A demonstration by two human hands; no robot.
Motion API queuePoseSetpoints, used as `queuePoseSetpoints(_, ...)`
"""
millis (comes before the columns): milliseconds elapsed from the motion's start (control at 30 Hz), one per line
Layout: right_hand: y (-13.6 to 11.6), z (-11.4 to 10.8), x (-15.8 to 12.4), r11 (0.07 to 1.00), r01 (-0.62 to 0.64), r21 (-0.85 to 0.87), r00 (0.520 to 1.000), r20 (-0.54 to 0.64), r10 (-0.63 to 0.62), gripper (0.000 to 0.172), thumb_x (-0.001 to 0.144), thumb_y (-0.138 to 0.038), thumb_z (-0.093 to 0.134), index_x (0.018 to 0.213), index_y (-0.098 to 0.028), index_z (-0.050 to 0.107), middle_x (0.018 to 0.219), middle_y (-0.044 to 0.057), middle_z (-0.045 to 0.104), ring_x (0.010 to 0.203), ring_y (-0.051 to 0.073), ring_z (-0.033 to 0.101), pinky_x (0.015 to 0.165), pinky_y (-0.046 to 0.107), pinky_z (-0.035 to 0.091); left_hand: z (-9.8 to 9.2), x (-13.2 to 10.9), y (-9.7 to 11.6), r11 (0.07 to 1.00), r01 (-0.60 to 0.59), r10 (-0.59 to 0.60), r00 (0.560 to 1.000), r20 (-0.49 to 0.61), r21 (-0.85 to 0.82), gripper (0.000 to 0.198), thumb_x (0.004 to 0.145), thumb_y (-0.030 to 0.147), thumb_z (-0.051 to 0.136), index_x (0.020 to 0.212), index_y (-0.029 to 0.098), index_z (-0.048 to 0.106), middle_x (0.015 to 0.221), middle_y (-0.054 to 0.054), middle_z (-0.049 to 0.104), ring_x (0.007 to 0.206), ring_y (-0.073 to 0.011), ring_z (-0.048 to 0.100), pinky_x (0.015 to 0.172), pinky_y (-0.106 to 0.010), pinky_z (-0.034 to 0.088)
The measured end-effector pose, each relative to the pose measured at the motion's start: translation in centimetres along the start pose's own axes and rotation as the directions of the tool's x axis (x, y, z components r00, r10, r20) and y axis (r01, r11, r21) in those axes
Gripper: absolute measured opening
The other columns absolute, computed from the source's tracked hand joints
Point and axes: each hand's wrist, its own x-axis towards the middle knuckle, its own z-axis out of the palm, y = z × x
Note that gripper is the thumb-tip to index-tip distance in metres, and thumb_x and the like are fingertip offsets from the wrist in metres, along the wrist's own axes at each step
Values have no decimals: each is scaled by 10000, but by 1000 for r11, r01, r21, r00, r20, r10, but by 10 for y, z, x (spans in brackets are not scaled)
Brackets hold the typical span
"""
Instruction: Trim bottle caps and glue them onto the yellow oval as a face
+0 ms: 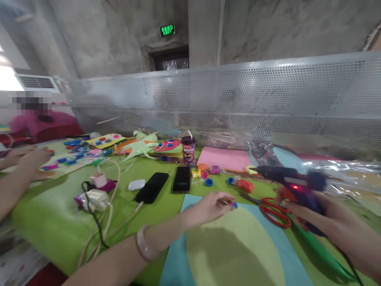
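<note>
Glue gun point(293, 177) occupied our clasped right hand point(330, 214) at four o'clock. Our left hand point(211, 207) pinched a blue cap point(235, 205).

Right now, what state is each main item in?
Glue gun, in the right hand, red light on
Blue cap, in the left hand
Scissors, lying down, blade opening unclear
Cup, upright, lidded, straw in
Black phone, flat, screen dark
Second phone, screen obscured
White case, apparently shut
Pale oval, flat on blue sheet
Exit sign, lit
</note>
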Motion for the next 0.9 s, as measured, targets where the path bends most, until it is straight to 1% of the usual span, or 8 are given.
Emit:
queuePoseSetpoints(67, -11, 16, 3, 1000, -10, 26, 996, 93, 8, 336, 676, -516, 553, 694, -184, 606, 573, 40, 609, 523, 188, 527, 470, 282, 410, -4, 3, -5, 980, 54, -60, 998, -29, -190, 368, 777, 391, 553, 1044, 141, 592, 910, -114, 661, 814, -199, 614, 683, -287, 455)
queuePoseSetpoints(167, -14, 35, 3, 989, -23, 149, 984, 176, -3, 336, 675, -519, 569, 662, -183, 574, 545, 20, 575, 504, 160, 501, 472, 260, 397, -11, 9, -12, 884, 91, -138, 988, -70, -458, 289, 823, 346, 510, 1036, 161, 571, 950, -100, 649, 833, -164, 619, 681, -245, 454)
queuePoseSetpoints(333, 7, 48, -3, 956, -69, 286, 982, 187, 14, 369, 664, -515, 588, 794, -170, 603, 543, -3, 551, 492, 138, 478, 477, 234, 403, -18, 14, -15, 675, 150, -265, 963, -47, -722, 237, 835, 299, 500, 996, 143, 575, 962, -108, 641, 805, -116, 621, 617, -176, 444)
queuePoseSetpoints(433, 22, 46, -2, 960, -84, 268, 977, 209, 27, 438, 663, -540, 582, 884, -163, 612, 565, 6, 565, 496, 143, 482, 464, 233, 403, -17, 13, -11, 591, 168, -307, 951, -27, -789, 235, 822, 262, 527, 1008, 130, 582, 926, -112, 656, 730, -108, 629, 559, -161, 429)
queuePoseSetpoints(533, 28, 43, 2, 961, -110, 254, 974, 218, 54, 445, 681, -545, 572, 913, -167, 610, 593, 12, 579, 521, 149, 503, 477, 230, 417, -17, 12, -8, 551, 144, -311, 949, -42, -822, 237, 811, 232, 544, 1026, 140, 586, 887, -101, 672, 719, -122, 636, 535, -163, 417)
queuePoseSetpoints(667, 22, 43, 1, 948, -120, 294, 974, 219, 55, 413, 656, -527, 594, 868, -174, 619, 664, 25, 612, 514, 142, 517, 472, 229, 438, -21, 14, -10, 507, 170, -362, 932, -29, -845, 224, 810, 240, 546, 1016, 160, 583, 845, -81, 682, 697, -115, 637, 503, -156, 415)
queuePoseSetpoints(833, 9, 50, -8, 918, -137, 373, 987, 125, 97, 323, 662, -468, 584, 810, -183, 617, 495, -35, 504, 430, 118, 456, 447, 225, 426, -28, 16, -12, 471, 226, -380, 924, 35, -853, 299, 789, 207, 571, 1086, 193, 550, 908, -84, 672, 721, -124, 639, 513, -168, 450)
queuePoseSetpoints(900, 8, 52, -10, 915, -154, 373, 986, 123, 116, 312, 660, -469, 577, 784, -187, 623, 500, -37, 493, 425, 114, 454, 446, 228, 422, -27, 15, -11, 458, 224, -369, 928, 45, -860, 286, 788, 177, 570, 1074, 174, 559, 916, -86, 668, 702, -114, 635, 535, -171, 467)
